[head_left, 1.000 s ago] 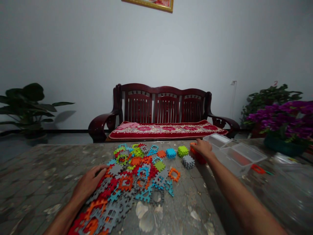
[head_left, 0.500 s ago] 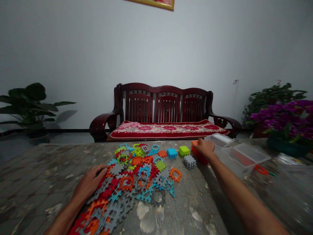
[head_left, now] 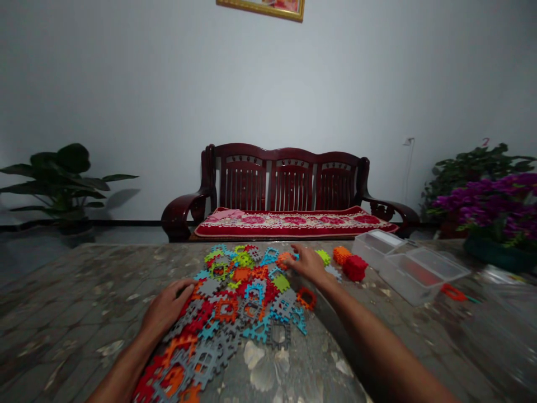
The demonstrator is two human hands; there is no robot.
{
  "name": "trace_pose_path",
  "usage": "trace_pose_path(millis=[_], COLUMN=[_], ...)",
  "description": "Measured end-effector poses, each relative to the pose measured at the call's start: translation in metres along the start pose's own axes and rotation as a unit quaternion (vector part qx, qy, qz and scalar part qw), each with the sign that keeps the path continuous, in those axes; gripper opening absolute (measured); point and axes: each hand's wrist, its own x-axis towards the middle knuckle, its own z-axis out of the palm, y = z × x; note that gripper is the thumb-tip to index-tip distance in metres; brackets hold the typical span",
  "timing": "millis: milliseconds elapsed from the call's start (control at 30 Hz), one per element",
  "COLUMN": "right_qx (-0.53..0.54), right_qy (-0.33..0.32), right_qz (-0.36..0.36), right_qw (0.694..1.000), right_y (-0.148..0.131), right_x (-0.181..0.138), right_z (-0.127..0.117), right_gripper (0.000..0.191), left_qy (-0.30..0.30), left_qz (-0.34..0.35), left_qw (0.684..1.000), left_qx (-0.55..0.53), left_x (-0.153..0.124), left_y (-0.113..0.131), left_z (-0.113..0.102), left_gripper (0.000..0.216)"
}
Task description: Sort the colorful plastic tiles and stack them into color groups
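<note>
One orange piece is reached by the right hand, one pile touched by the left hand, fingers apart on both; four stacks are seen farther right.

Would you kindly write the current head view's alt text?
A person's left hand lies by a pile of toothed pieces on a table; the right hand is at an orange piece. Farther right are an orange stack, a red stack and a clear box; a sofa stands behind.
</note>
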Motion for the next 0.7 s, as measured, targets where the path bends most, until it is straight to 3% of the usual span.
trace_pose_path(millis=[167, 300, 500, 700], right_qx=[-0.064, -0.136, -0.186, -0.177], right_qy=[-0.05, -0.105, -0.108, -0.099], right_qz=[-0.031, -0.076, -0.122, -0.124], right_qw=[0.996, 0.982, 0.969, 0.971], right_y=[0.003, 0.014, 0.019, 0.023], right_x=[-0.027, -0.062, -0.081, -0.08], right_z=[-0.021, -0.031, -0.018, -0.002], right_gripper=[0.04, 0.049, 0.035, 0.041], left_qy=[0.006, 0.004, -0.001, 0.0], left_qz=[0.001, 0.002, 0.0, -0.002], left_qw=[1.0, 1.0, 1.0, 1.0], left_qx=[0.001, 0.013, 0.014, 0.012], left_x=[0.0, 0.0, 0.0, 0.001], left_y=[0.003, 0.006, 0.006, 0.002], left_z=[0.0, -0.001, -0.002, 0.0], left_gripper=[0.049, 0.048, 0.05, 0.05])
